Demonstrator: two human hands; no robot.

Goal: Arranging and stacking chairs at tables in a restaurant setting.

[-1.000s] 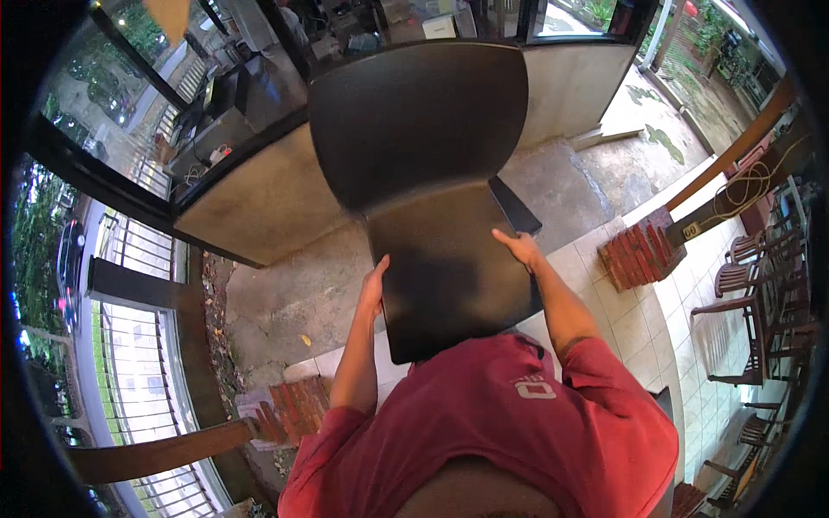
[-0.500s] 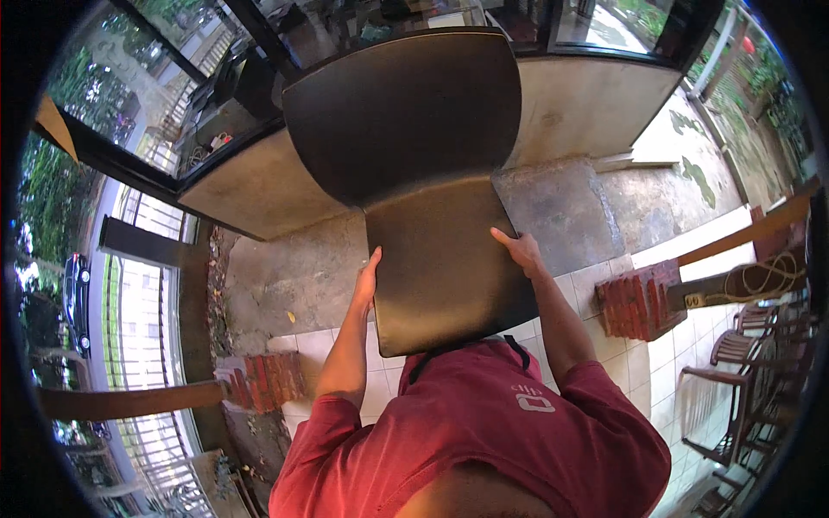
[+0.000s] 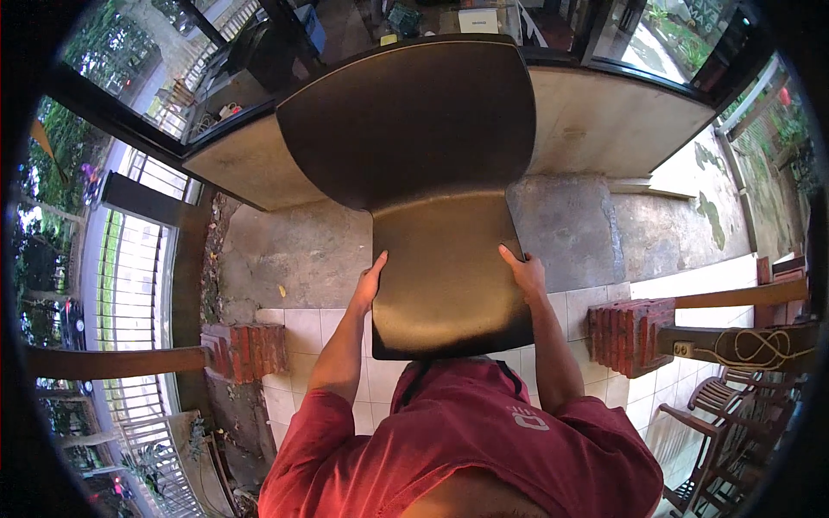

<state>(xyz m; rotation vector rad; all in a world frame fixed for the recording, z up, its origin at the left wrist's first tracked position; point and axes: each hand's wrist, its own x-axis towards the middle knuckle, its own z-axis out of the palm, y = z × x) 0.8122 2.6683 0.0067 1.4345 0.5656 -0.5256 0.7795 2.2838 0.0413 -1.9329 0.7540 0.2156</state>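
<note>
A dark chair with a smooth seat and a wide curved backrest is in front of my body, its backrest on the far side. My left hand grips the left edge of the seat, thumb on top along the rim. On the opposite edge, my right hand holds the seat the same way, thumb pointing inward over the surface. The fingers of both hands are hidden below the seat. The near edge of the seat is close to my red shirt. The chair's legs are out of sight under it.
A low wall with dark-framed windows stands behind the chair. Brick post bases rise at the left and right. Wooden chairs stand at the lower right. White tiles meet grey concrete underfoot.
My view has turned slightly, so the surroundings have shifted and the chair looks straighter and its backrest a little larger. Both hands keep their hold on the seat edges.
</note>
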